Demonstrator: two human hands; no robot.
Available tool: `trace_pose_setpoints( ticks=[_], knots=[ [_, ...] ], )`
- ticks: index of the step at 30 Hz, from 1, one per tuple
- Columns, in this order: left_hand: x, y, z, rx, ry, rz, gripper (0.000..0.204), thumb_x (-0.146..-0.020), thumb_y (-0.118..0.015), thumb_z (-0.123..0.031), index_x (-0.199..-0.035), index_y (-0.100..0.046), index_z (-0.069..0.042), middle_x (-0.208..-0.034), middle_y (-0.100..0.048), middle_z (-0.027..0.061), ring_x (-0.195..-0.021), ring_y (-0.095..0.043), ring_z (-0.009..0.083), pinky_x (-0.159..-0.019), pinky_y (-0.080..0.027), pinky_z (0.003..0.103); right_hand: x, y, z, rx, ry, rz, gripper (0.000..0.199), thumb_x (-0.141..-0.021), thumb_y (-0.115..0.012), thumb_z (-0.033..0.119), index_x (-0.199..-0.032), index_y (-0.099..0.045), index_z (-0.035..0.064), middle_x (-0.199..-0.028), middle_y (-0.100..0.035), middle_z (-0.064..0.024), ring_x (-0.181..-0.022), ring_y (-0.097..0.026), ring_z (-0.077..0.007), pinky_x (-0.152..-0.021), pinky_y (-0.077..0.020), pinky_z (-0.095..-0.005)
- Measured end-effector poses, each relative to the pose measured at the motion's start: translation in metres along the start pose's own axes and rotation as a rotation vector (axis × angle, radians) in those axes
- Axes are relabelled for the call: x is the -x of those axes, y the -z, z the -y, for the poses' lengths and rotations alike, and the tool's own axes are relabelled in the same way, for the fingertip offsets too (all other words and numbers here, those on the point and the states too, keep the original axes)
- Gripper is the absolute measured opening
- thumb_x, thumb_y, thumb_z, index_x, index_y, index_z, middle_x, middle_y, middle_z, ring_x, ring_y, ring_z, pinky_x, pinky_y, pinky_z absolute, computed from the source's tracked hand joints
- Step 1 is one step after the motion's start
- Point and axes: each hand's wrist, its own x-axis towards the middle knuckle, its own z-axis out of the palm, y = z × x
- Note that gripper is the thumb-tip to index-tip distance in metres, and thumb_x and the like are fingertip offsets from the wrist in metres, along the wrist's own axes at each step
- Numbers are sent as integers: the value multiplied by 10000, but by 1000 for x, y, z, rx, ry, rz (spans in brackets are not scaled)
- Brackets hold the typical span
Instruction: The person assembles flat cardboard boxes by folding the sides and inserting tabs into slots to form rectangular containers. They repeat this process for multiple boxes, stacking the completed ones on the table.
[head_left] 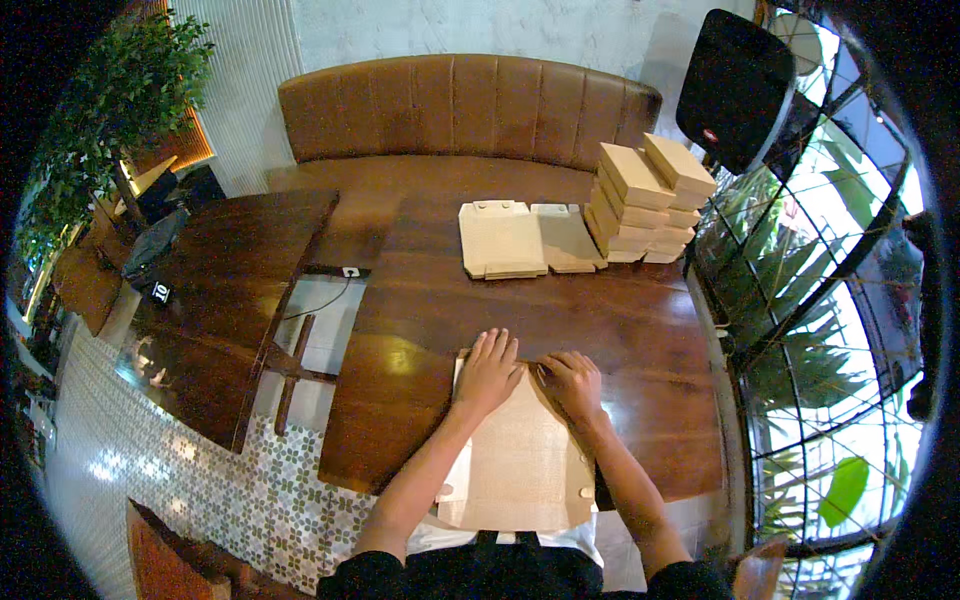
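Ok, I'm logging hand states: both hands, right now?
Left hand: open, fingers extended, at the far end of the cardboard box blank.
Right hand: fingers curled there; grip cannot be told.

**Seating area of a café or restaurant**

A long brown padded banquette [470, 110] curves behind the dark wooden worktop [400, 420]. A matching second table [230, 290] carries a small black number marker [161, 293]. Patterned tile floor [300, 470], a leafy tree [110, 90], a large black speaker [735, 90] and a gridded window [800, 390] with greenery beyond suggest a public dining room.
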Motion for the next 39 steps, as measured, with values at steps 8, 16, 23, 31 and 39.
trace_pose_setpoints(
  ticks=[8,16,23,31,39],
  knots=[
    [-38,-54,46,7,-31,-70,373,-1041,-572,-241,-1344,-676,-51,-1424,-656,161,-1354,-576,345,-1166,-401,509,-53,-22,-31,84,104,-40,216,-817,-815,272,-824,-657,124,-901,-698,-79,-874,-689,-299,-757,-564,-423],
    [-47,-56,77,-30,-20,20,377,-1024,-549,-141,-1375,-667,-67,-1473,-629,144,-1392,-556,326,-1160,-423,491,-72,-48,-70,-67,87,56,167,-865,-792,225,-940,-693,113,-928,-705,-114,-880,-695,-329,-771,-568,-451],
    [16,-3,134,147,-9,157,398,-1094,-474,-173,-1460,-625,-128,-1552,-566,89,-1488,-456,323,-1251,-338,513,-45,4,-101,-214,23,414,377,-1017,-645,175,-1386,-672,105,-1482,-625,-110,-1433,-534,-307,-1209,-417,-444],
    [22,7,118,351,268,3,446,-1080,-523,-214,-1497,-570,-65,-1553,-551,150,-1498,-439,341,-1261,-328,505,-32,8,-100,-342,-330,156,445,-1031,-649,196,-1444,-573,44,-1366,-663,-212,-1330,-599,-369,-1136,-467,-448],
    [5,9,62,428,-127,62,517,-1029,-576,-203,-1513,-531,-30,-1612,-471,169,-1531,-388,339,-1281,-296,477,25,5,-86,-40,-499,42,397,-929,-745,220,-1285,-717,48,-1387,-648,-210,-1355,-560,-397,-1181,-397,-465]
  ],
)
